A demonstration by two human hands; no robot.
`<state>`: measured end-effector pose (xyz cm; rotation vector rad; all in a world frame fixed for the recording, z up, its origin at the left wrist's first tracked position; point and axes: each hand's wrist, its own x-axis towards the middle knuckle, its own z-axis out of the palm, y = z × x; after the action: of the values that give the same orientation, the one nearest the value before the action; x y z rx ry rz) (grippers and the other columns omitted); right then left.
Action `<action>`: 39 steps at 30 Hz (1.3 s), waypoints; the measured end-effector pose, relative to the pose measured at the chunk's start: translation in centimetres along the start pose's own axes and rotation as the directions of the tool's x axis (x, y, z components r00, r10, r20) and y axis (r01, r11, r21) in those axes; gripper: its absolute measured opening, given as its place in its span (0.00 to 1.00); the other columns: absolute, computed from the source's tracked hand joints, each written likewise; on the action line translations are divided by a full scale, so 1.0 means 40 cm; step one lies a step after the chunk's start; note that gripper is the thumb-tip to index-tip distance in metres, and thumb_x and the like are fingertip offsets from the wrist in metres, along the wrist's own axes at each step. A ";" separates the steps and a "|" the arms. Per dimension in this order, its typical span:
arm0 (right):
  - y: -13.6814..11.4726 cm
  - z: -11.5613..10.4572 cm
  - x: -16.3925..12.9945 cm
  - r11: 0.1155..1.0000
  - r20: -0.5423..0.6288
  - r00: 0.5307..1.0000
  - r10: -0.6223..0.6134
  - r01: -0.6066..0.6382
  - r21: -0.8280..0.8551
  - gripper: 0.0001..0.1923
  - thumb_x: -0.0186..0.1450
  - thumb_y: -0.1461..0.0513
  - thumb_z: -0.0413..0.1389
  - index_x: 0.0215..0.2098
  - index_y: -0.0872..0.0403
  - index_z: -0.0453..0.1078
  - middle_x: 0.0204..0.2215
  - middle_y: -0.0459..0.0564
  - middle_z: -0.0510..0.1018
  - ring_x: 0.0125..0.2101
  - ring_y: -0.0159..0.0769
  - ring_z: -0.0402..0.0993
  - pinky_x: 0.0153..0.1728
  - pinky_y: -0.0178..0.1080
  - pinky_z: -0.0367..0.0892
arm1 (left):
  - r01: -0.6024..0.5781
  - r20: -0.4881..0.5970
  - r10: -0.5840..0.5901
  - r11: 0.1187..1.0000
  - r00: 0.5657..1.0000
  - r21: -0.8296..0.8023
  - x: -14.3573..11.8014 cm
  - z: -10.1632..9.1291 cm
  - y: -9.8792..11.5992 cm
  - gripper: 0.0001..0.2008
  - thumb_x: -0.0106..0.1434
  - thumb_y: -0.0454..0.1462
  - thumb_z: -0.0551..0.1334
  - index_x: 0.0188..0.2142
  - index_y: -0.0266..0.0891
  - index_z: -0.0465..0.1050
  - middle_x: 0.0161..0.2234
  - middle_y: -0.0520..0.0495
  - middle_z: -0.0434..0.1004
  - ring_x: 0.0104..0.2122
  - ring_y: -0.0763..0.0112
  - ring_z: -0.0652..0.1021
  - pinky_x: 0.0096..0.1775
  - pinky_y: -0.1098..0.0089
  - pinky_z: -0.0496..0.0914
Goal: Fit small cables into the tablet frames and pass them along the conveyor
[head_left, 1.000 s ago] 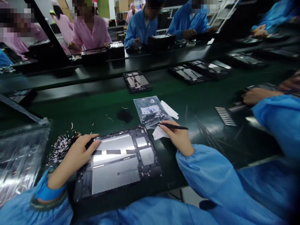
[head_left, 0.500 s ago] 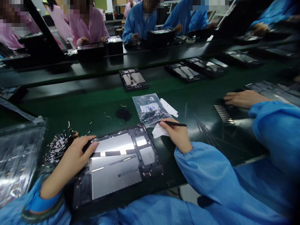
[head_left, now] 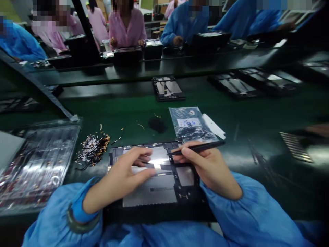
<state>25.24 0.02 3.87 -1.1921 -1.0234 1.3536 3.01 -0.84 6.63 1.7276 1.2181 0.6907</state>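
1. Left hand (head_left: 123, 178) — fingers spread and laid flat on the silver panel of the opened tablet chassis (head_left: 154, 185); the grip is open, pressing rather than clasping, fingertips reaching toward the dark strip that crosses the panel.
2. Right hand (head_left: 210, 168) — grip closed in a pinch on a black stylus-like tool (head_left: 197, 147); the tool's tip points left over the chassis frame, just beside the left fingertips, and its shaft runs out to the right of the grip.
3. Tablet chassis — lies flat on the green tabletop (head_left: 257, 120), directly under both hands and at the near edge.
4. Clear plastic bag (head_left: 190, 125) of small dark parts — just beyond the right grip, with a white paper strip (head_left: 213, 125) at its right side.
5. Heap of small connector parts (head_left: 92, 149) — left of the left grip, beside a clear plastic tray (head_left: 38, 161).
6. Another chassis (head_left: 168, 88) — well beyond both hands, on the belt.
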 end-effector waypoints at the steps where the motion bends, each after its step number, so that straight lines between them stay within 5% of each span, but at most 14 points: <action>1: -0.010 0.024 0.000 0.999 0.063 0.997 0.041 -0.042 0.025 0.16 0.49 0.51 0.68 0.26 0.53 0.74 0.25 0.49 0.80 0.25 0.37 0.78 0.25 0.35 0.73 | 0.044 0.025 -0.042 0.995 0.999 -0.091 0.001 0.012 0.006 0.20 0.55 0.42 0.64 0.46 0.41 0.69 0.42 0.44 0.75 0.38 0.67 0.77 0.39 0.69 0.74; 5: -0.030 0.081 0.008 0.975 0.222 0.960 0.172 -0.199 0.103 0.15 0.49 0.53 0.69 0.27 0.54 0.74 0.21 0.48 0.79 0.23 0.34 0.77 0.24 0.31 0.72 | 0.170 0.067 -0.157 0.942 0.985 -0.288 0.001 0.034 0.013 0.13 0.52 0.41 0.66 0.36 0.39 0.69 0.31 0.49 0.75 0.29 0.72 0.76 0.30 0.74 0.72; 11: -0.017 0.095 0.025 0.891 0.335 0.882 0.330 -0.409 0.197 0.12 0.50 0.56 0.68 0.27 0.55 0.76 0.23 0.48 0.81 0.22 0.28 0.76 0.24 0.24 0.70 | 0.228 0.086 -0.211 0.906 0.974 -0.356 -0.009 0.028 0.004 0.10 0.53 0.41 0.65 0.30 0.39 0.66 0.23 0.55 0.67 0.21 0.78 0.68 0.21 0.77 0.67; 20: -0.016 0.101 0.026 0.851 0.376 0.839 0.393 -0.486 0.197 0.11 0.51 0.56 0.68 0.26 0.55 0.77 0.20 0.48 0.80 0.21 0.26 0.76 0.23 0.23 0.70 | 0.237 0.110 -0.211 0.911 0.971 -0.338 -0.016 0.026 -0.006 0.10 0.55 0.41 0.64 0.31 0.39 0.67 0.23 0.56 0.66 0.20 0.79 0.67 0.20 0.78 0.69; 23: -0.021 0.094 0.037 0.891 0.332 0.878 0.345 -0.417 0.179 0.12 0.50 0.55 0.68 0.26 0.54 0.76 0.20 0.47 0.79 0.20 0.26 0.75 0.22 0.23 0.69 | 0.221 0.067 -0.211 0.945 0.975 -0.242 -0.023 0.007 -0.012 0.11 0.56 0.43 0.63 0.35 0.40 0.68 0.26 0.53 0.68 0.21 0.78 0.70 0.21 0.77 0.69; 27: -0.008 0.087 0.076 0.995 0.112 0.988 0.103 -0.102 -0.017 0.14 0.50 0.54 0.68 0.29 0.55 0.75 0.25 0.49 0.80 0.26 0.32 0.78 0.26 0.29 0.72 | 0.208 -0.065 -0.211 0.977 0.975 -0.047 -0.042 -0.040 -0.017 0.13 0.58 0.44 0.62 0.40 0.40 0.69 0.32 0.49 0.71 0.26 0.74 0.73 0.22 0.77 0.70; 36: 0.030 0.100 0.115 0.940 0.127 0.992 0.007 0.037 -0.339 0.17 0.55 0.50 0.63 0.31 0.56 0.75 0.23 0.49 0.79 0.27 0.38 0.78 0.29 0.36 0.72 | 0.251 -0.267 -0.242 0.968 0.933 0.000 -0.099 -0.116 -0.017 0.14 0.59 0.46 0.60 0.39 0.40 0.71 0.27 0.51 0.71 0.21 0.75 0.73 0.19 0.77 0.70; 39: 0.034 0.100 0.112 0.898 0.162 0.984 -0.071 0.134 -0.420 0.15 0.57 0.51 0.61 0.26 0.55 0.75 0.29 0.51 0.80 0.28 0.38 0.78 0.29 0.36 0.71 | 0.201 -0.322 -0.190 0.980 0.928 0.001 -0.115 -0.129 -0.020 0.13 0.59 0.46 0.61 0.39 0.41 0.71 0.26 0.51 0.73 0.20 0.75 0.74 0.19 0.78 0.70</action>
<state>21.10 4.38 2.57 -1.3509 -1.5256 1.1746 -3.26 -3.25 8.49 1.5314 1.6102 0.8557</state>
